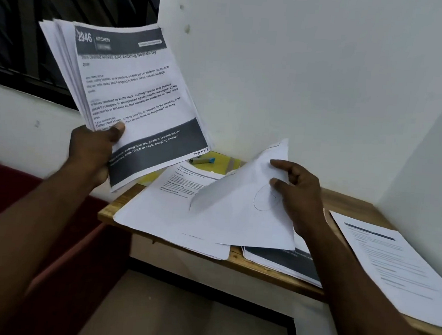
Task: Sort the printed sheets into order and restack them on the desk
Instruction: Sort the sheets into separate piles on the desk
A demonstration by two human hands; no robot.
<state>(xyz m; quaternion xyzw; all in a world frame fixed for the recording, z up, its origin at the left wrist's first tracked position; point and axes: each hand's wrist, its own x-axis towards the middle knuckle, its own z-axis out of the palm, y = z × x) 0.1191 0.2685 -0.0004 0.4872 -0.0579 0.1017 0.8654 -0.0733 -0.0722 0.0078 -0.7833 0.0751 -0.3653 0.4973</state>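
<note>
My left hand (94,148) grips a fanned stack of printed sheets (130,91), raised left of the worktop (352,204), thumb clamped on the top page. My right hand (300,198) pinches one sheet (237,213), blank side up, tilted above the loose pile (158,215) on the worktop. Another sheet (397,271) lies on the worktop at the near right. A small pen (202,161), possibly a highlighter, sits at the far edge.

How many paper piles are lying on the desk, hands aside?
3: a left pile under the lifted sheet; a dark-banded pile at the desk's front edge, partly behind the right hand; a right pile by the wall. Others may be hidden.
</note>
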